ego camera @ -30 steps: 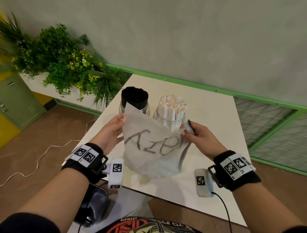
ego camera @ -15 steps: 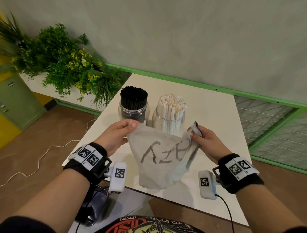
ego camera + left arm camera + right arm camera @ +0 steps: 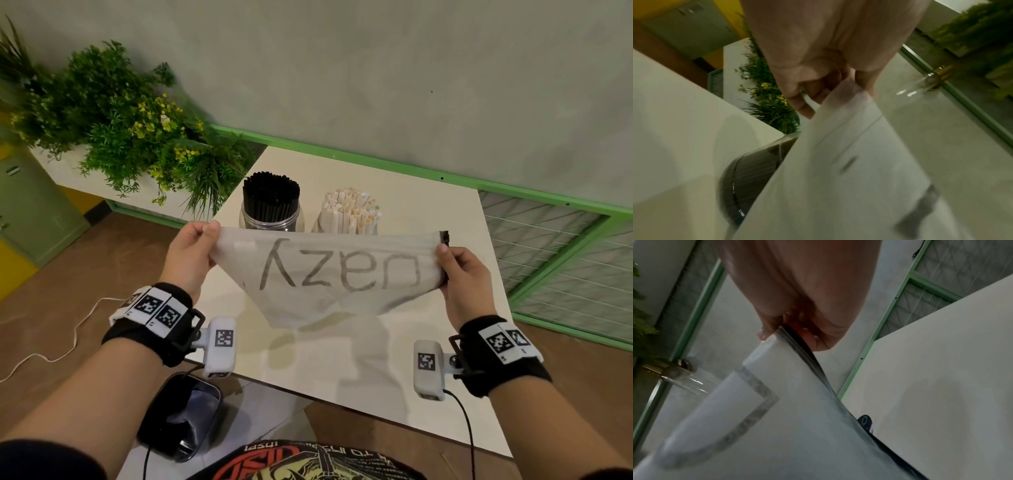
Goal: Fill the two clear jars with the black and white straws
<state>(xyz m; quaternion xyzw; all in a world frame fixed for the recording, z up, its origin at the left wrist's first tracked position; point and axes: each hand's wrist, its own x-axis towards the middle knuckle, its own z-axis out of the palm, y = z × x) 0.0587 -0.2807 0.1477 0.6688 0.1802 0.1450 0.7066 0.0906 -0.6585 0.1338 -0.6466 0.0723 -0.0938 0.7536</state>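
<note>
Both jars stand full on the cream surface (image 3: pixel 428 219): thin black straws (image 3: pixel 271 195) and white paper straws (image 3: pixel 351 212). Left grip (image 3: pixel 191 251) and right grip (image 3: pixel 459 270) each pinch the translucent white plastic bag (image 3: pixel 325 274); swung forward, it could topple them.

Two jars (image 3: pixel 270 219), one white cloth (image 3: pixel 325 274), two hands (image 3: pixel 191 253), one table (image 3: pixel 428 212).

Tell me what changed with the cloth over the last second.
Both hands, left hand and right hand, moved apart and pulled the white cloth from crumpled to stretched taut. Each kept pinching its corner. The black straws jar and white straws jar stayed put.
</note>
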